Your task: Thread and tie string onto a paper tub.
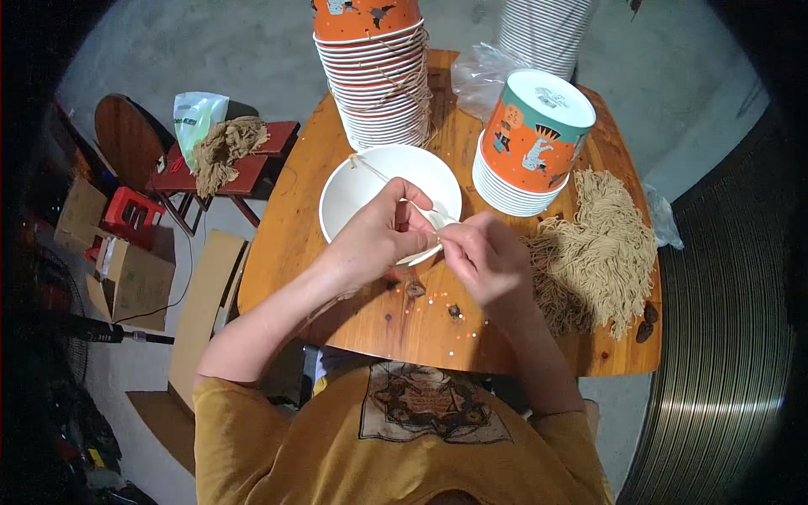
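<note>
A white-lined paper bucket stands on the table, its open mouth tilted toward me. A thin beige cord is fixed at the far left of its rim and runs across the mouth to my fingers. My left hand is closed in a pinch on the cord, thumb at the near right rim. My right hand pinches at the same spot, fingertips nearly touching the left ones. The cord's end between the fingertips is too small to see clearly. Right of my right hand lies a loose heap of beige cords.
Behind the bucket rises a tall stack of orange-printed buckets with cords hanging on it. A shorter stack stands upside down at right, near a clear plastic bag. Small beads dot the wooden table. More cords lie on a red bench.
</note>
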Action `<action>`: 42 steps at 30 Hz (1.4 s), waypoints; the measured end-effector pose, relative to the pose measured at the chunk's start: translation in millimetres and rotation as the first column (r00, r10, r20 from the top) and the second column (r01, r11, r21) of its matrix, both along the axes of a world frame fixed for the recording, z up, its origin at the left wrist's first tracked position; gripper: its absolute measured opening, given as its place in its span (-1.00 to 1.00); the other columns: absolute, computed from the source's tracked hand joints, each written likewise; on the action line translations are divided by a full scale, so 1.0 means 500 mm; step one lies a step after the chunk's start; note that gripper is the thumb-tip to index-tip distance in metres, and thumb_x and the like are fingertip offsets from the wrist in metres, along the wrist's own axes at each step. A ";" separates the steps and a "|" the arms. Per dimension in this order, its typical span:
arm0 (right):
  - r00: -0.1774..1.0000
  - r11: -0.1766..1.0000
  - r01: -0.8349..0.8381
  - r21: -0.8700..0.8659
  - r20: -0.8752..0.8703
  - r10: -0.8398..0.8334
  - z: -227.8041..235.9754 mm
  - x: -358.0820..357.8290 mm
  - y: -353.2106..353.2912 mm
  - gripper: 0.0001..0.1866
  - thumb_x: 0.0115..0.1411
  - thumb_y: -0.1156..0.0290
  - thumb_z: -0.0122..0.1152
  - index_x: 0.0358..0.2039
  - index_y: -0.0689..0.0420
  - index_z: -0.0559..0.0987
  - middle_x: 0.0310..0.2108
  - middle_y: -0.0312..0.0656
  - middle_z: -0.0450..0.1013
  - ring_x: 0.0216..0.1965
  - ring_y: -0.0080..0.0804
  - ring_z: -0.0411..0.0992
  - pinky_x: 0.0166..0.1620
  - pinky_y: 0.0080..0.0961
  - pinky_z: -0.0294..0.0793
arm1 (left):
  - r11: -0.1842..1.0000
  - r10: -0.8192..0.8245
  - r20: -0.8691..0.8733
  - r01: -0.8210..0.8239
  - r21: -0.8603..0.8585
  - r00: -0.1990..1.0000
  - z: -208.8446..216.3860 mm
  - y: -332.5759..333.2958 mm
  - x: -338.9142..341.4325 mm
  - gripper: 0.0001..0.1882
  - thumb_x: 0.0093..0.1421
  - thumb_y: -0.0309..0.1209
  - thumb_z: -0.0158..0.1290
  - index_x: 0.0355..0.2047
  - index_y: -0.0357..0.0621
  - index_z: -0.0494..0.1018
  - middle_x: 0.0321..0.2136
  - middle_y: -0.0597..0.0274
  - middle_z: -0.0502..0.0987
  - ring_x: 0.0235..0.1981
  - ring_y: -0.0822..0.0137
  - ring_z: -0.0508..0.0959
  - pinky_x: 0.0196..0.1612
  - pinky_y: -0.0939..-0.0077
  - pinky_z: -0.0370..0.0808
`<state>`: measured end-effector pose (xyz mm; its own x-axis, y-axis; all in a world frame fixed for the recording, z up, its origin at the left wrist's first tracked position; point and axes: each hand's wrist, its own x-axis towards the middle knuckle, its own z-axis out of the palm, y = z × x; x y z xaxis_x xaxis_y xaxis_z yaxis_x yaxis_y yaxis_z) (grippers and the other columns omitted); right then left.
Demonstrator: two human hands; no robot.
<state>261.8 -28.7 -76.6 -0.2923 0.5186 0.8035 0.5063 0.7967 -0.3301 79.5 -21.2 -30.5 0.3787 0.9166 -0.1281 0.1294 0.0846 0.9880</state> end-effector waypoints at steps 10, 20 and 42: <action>0.988 0.953 0.086 -0.291 0.150 -0.043 0.043 -0.011 -0.010 -0.80 -0.07 0.45 0.23 -0.40 0.16 0.45 -0.49 -0.18 0.34 -0.52 -0.29 0.38 -0.46 -0.36 0.41 | 0.984 0.002 -0.115 0.019 0.180 0.993 -0.017 -0.010 0.009 -0.75 0.16 -0.56 0.00 -0.18 -0.23 0.22 -0.45 0.28 0.40 -0.41 0.50 0.41 -0.33 0.61 0.39; 0.895 0.337 -0.437 -0.834 -0.439 0.075 0.061 0.026 0.011 -0.82 0.16 0.36 0.08 -0.36 0.22 0.52 -0.56 -0.40 0.35 -0.54 -0.68 0.25 -0.47 -0.65 0.24 | 0.972 0.004 -0.169 0.036 0.233 0.986 -0.016 -0.008 0.002 -0.78 0.16 -0.54 0.00 -0.22 -0.24 0.22 -0.44 0.26 0.37 -0.42 0.47 0.39 -0.33 0.56 0.40; 0.868 0.480 -0.430 -0.764 -0.497 -0.014 0.012 0.005 -0.010 -0.93 0.16 0.52 0.12 -0.36 0.25 0.47 -0.53 -0.47 0.35 -0.50 -0.81 0.24 -0.45 -0.79 0.23 | 0.891 0.098 -0.406 0.102 0.442 0.909 0.000 -0.031 0.008 -0.76 0.15 -0.50 -0.02 -0.19 -0.29 0.26 -0.41 -0.02 0.45 -0.35 0.08 0.50 -0.25 0.31 0.42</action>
<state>264.1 -33.8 -70.4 -0.2761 0.9579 0.0788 0.0141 0.0861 -0.9962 83.7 -36.8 -30.7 0.3856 0.9105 0.1494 0.5261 -0.3500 0.7751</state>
